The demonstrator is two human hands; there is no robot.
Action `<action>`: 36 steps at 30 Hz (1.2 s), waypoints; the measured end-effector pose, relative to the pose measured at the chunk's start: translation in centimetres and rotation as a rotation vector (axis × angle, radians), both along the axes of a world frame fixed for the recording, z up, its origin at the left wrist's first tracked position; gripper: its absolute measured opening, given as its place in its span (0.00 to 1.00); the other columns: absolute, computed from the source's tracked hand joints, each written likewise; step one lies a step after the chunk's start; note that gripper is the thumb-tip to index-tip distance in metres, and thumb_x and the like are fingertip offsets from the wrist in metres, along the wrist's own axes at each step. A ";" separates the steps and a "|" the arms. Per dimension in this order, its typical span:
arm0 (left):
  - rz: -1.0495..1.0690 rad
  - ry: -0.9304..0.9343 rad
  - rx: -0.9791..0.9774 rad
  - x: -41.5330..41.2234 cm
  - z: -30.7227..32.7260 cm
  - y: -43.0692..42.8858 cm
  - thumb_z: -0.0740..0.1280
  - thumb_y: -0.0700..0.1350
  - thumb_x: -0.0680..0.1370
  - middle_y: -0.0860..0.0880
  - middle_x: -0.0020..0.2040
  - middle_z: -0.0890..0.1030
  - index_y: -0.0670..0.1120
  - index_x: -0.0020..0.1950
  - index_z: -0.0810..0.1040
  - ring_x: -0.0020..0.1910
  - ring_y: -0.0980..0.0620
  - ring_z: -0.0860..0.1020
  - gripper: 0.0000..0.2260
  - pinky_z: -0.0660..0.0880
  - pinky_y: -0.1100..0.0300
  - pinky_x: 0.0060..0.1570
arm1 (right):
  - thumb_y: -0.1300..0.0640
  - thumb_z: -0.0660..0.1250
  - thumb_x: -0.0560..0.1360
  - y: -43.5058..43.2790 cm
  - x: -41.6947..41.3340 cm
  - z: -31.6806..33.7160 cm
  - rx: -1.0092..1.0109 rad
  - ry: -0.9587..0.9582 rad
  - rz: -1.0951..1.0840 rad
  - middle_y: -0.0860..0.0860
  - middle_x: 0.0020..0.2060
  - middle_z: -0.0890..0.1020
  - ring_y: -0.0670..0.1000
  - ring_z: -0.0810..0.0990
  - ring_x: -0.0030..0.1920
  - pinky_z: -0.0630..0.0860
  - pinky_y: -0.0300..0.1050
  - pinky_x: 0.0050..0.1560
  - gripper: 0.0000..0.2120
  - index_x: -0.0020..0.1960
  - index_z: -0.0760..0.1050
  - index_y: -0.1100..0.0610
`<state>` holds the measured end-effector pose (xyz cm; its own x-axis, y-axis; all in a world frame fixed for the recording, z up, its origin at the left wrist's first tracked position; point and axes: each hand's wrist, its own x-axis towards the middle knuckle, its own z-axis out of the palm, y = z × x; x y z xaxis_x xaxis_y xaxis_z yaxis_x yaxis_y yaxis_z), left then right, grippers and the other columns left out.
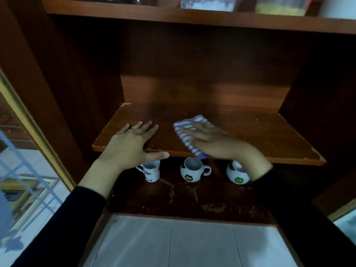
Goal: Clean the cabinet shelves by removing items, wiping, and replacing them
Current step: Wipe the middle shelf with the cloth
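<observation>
- Bracing the front-left corner of the middle shelf (269, 135), the left hand (131, 143) lies flat with its grip open, fingers spread and thumb along the front edge. Leaning hard there could shift the board, and how it is fixed cannot be seen.
- Chips show along that front edge, and these could snag the cloth or scrape skin.
- Near the shelf's middle, the striped cloth (185, 130) is pressed under the right hand (212, 141), whose grip is also open with straight fingers on top. One corner of the cloth hangs over the front edge. Since nothing pinches the cloth, a quick stroke could let it slip out and drop.
- On the lower shelf (192, 201), the tall white mug (152, 173), football mug (192, 172) and green-logo mug (238, 175) stand below that edge with their mouths up. Swept dust or a falling cloth could land in them.
- Rightward, bare board runs to the right cabinet wall (317, 83), giving wide room for strokes.
- Overhead, the upper shelf (134, 14) carries containers (208, 3), so there is limited room to lift.
</observation>
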<state>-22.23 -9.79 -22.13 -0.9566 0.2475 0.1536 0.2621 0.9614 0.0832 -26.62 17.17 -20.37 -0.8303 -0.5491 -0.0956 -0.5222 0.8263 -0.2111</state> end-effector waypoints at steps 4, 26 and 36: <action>-0.001 -0.010 -0.022 0.3 -0.2 1.2 0.44 0.82 0.65 0.54 0.81 0.49 0.58 0.81 0.48 0.80 0.53 0.48 0.49 0.46 0.52 0.78 | 0.41 0.48 0.83 8.7 -3.3 0.0 -0.003 0.007 -0.439 0.47 0.79 0.45 0.52 0.44 0.79 0.44 0.51 0.78 0.23 0.77 0.50 0.35; -0.074 -0.008 -0.021 -0.8 -0.9 6.5 0.38 0.82 0.62 0.54 0.81 0.47 0.53 0.82 0.46 0.80 0.52 0.47 0.54 0.46 0.47 0.78 | 0.40 0.44 0.82 11.1 -3.8 1.2 0.079 -0.001 -0.757 0.50 0.80 0.44 0.58 0.44 0.79 0.45 0.58 0.77 0.26 0.79 0.46 0.39; -0.082 -0.036 -0.014 -0.8 -0.6 6.3 0.38 0.82 0.61 0.57 0.81 0.46 0.54 0.81 0.46 0.80 0.54 0.47 0.54 0.46 0.49 0.78 | 0.40 0.44 0.83 5.6 1.3 -0.2 0.018 0.002 -0.243 0.46 0.79 0.43 0.52 0.42 0.79 0.44 0.52 0.77 0.23 0.76 0.44 0.33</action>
